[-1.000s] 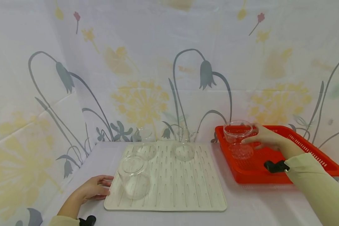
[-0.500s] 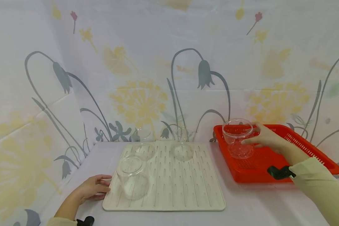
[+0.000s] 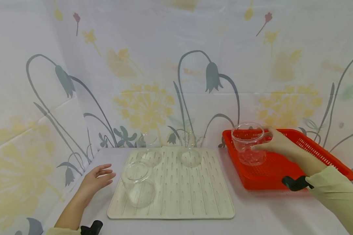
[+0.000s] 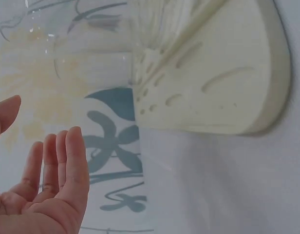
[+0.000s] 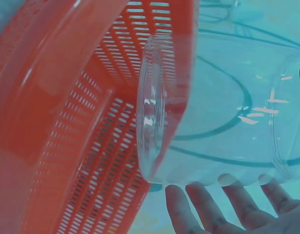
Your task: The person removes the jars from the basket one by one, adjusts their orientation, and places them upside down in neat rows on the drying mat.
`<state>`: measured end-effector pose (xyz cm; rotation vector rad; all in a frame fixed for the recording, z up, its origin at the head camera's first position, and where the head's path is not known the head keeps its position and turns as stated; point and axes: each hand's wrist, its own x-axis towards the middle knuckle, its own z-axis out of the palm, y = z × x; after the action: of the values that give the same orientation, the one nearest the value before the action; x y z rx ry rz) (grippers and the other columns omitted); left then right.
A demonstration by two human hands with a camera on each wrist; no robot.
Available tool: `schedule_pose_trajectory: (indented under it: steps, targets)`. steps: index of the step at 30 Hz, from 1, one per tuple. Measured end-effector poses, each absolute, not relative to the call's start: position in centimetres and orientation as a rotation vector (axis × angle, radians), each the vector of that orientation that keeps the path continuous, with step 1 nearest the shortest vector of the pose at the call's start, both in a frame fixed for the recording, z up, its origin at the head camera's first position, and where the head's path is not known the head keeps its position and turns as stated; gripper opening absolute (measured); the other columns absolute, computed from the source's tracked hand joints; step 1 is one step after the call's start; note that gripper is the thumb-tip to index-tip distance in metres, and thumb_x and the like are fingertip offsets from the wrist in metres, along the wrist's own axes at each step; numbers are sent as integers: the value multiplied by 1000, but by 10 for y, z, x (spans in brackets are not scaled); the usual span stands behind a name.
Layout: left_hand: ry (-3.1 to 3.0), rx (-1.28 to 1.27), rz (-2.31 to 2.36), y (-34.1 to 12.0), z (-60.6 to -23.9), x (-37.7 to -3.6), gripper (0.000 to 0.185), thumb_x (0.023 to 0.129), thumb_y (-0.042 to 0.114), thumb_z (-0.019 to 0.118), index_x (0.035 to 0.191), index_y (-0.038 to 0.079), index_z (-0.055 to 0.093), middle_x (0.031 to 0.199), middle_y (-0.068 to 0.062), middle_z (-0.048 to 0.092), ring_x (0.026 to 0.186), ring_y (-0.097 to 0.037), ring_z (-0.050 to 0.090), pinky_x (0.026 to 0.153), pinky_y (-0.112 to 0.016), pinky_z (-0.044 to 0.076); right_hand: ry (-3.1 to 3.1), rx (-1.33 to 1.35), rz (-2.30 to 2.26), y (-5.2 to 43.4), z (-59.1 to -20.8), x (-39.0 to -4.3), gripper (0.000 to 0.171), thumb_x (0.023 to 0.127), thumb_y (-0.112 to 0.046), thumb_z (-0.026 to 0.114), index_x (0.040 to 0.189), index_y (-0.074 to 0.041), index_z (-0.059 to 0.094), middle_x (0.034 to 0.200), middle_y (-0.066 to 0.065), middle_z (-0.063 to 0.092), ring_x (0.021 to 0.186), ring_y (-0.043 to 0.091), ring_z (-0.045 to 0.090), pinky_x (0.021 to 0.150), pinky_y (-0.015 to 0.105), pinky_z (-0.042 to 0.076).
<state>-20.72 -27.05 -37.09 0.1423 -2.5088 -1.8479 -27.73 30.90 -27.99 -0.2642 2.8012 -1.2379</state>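
Observation:
My right hand holds a clear cup over the left part of the red basket, mouth up. In the right wrist view, several fingers lie along one side of the cup, with the thumb partly in view at the opposite side. My left hand is raised just left of the pale ribbed mat, fingers loosely extended and nothing in them. A large clear container stands on the mat's left side, nearest to the left hand.
Two more clear vessels stand at the mat's back edge, one at the left and one nearer the middle. A flower-print cloth hangs behind. The basket has slotted, raised walls.
My left hand has lifted off the mat's left edge and moved up and away from it. The right hand stays over the basket with the cup, barely moved.

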Motion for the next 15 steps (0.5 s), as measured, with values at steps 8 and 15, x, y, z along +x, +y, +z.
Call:
schedule_pose_trajectory:
  steps: [8, 15]
  targets:
    - [-2448, 29, -1823, -251, -350, -205, 65, 89, 25, 64, 140, 0, 32, 131, -21, 42, 96, -1, 56, 87, -23, 47, 2830, -250, -1202, 303, -274, -270, 99, 78, -38, 74, 143, 4, 13, 131, 31, 31, 111, 45, 40, 81, 53, 48]
    - [-2452, -75, -1797, -237, -330, -201, 65, 89, 26, 64, 141, 4, 32, 134, -18, 40, 122, -28, 43, 99, -40, 38, 2869, -263, -1160, 298, -269, -265, 102, 77, -39, 75, 144, 4, 11, 133, 33, 28, 111, 48, 40, 82, 55, 47]
